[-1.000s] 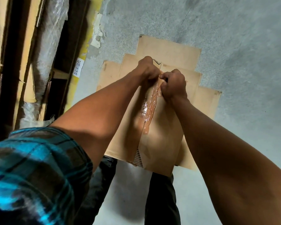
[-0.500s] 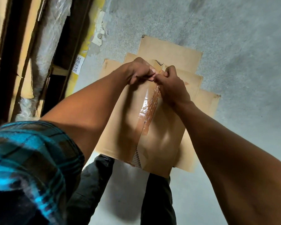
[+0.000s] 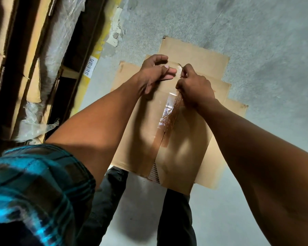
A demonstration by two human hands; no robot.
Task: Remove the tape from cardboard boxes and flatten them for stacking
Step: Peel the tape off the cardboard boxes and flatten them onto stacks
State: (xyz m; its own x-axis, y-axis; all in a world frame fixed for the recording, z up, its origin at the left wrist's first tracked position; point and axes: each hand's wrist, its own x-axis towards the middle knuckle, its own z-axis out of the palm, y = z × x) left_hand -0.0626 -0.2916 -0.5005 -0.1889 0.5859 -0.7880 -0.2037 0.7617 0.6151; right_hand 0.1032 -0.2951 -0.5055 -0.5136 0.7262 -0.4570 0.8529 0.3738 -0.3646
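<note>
Right hand (image 3: 196, 87) is pinching the crinkled tape (image 3: 169, 112), lifted off the box (image 3: 185, 157) seam. Left hand (image 3: 154, 71) rests on the cardboard w/ fingers mostly straight, spread a bit.

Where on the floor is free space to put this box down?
Bare grey floor lies right of the flattened cardboard stack, and more near the person's legs. The left is crowded: racks with plastic wrap. Both hands, left hand and right hand, work the tape on the box.
</note>
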